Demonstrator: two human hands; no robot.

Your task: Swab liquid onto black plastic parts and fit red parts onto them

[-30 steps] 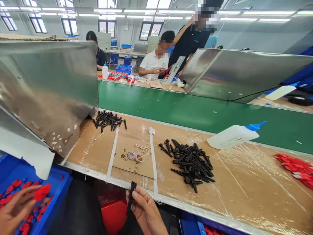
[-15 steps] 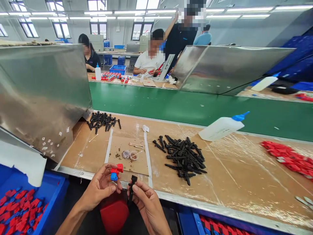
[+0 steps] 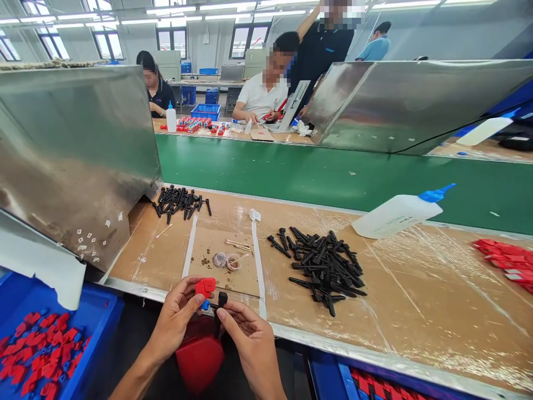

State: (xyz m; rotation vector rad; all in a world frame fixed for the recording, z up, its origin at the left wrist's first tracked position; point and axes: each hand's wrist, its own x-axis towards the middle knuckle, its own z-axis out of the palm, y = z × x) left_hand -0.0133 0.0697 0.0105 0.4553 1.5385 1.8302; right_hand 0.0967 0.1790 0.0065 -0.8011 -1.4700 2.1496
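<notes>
Near the bench's front edge, my left hand (image 3: 177,316) pinches a small red and blue plastic part (image 3: 205,288). Its red block faces up, and the blue end sits lower, partly behind my thumb. My right hand (image 3: 250,336) is closed on a black plastic stem (image 3: 218,314) with a square head, held upright. The black stem is right beside the blue end; whether they touch I cannot tell. Beyond my hands, two small round pots (image 3: 227,261) and some cotton swabs (image 3: 237,244) lie on a spotted cardboard sheet (image 3: 208,236).
Black stems form a large pile (image 3: 327,266) at right and a smaller pile (image 3: 179,201) at back left. A white squeeze bottle (image 3: 397,216) lies tilted. Blue bins with red parts (image 3: 41,355) stand below the bench. A metal panel (image 3: 79,150) rises at left. Co-workers sit across the green belt (image 3: 266,166).
My hands have come closer together. The red and blue part has turned so its red block faces up, and the black stem has moved beside its blue end. The view has shifted slightly.
</notes>
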